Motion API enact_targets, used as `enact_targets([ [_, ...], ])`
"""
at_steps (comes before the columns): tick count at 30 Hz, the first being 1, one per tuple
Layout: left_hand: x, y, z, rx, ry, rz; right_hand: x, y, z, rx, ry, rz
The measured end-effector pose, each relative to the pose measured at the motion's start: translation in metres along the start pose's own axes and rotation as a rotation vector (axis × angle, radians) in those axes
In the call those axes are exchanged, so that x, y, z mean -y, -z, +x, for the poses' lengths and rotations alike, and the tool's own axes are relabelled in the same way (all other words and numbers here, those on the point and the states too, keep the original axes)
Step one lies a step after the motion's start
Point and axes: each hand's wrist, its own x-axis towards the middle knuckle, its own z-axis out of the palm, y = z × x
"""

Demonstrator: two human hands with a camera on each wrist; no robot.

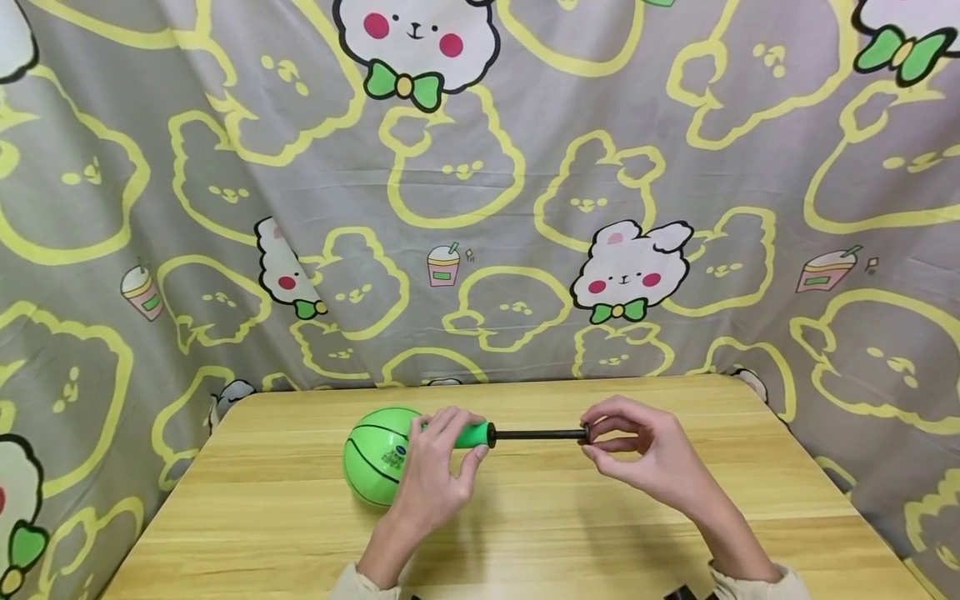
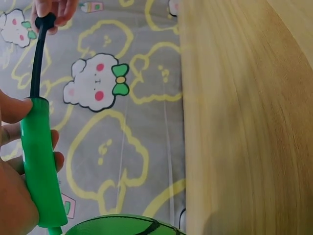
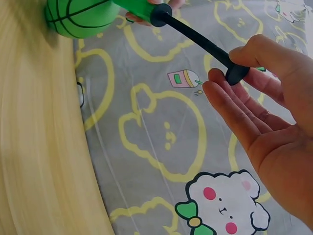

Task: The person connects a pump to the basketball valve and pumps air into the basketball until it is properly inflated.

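Note:
A small hand pump with a green barrel [image 2: 41,166] and a black plunger rod [image 1: 540,434] is held level above the table, its rod drawn out. My left hand [image 1: 438,475] grips the barrel, fingers over the far side and thumb on the near side. At the rod's outer end, my right hand [image 1: 648,446] pinches the round black handle [image 3: 237,74] between thumb and fingertips. The green ball [image 1: 378,458] with black basketball lines sits just left of the left hand, which hides part of it. In the left wrist view the barrel's lower tip points toward the ball.
Both hands are over a light wood-grain table [image 1: 540,525]. Behind its far edge hangs a grey curtain [image 1: 517,208] printed with yellow outlines and white bunnies. A dark object [image 1: 681,593] shows at the bottom edge by the right sleeve [image 1: 761,581].

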Motion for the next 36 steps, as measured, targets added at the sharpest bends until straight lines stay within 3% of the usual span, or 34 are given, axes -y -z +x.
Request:
enact_targets([
  [7,-0.002,-0.001,0.001,-0.004,0.01,-0.008,0.004,0.005,-0.001,0.001,-0.032,0.017],
  [14,-0.006,-0.004,-0.001,-0.022,0.013,-0.021,0.0,0.001,0.0,-0.012,0.006,0.031],
  [25,-0.015,-0.014,-0.004,-0.027,-0.018,-0.015,-0.006,-0.03,0.004,-0.059,0.1,0.063],
  [36,-0.021,-0.02,-0.007,0.014,-0.031,-0.007,-0.02,-0.061,0.006,-0.074,0.156,0.027],
])
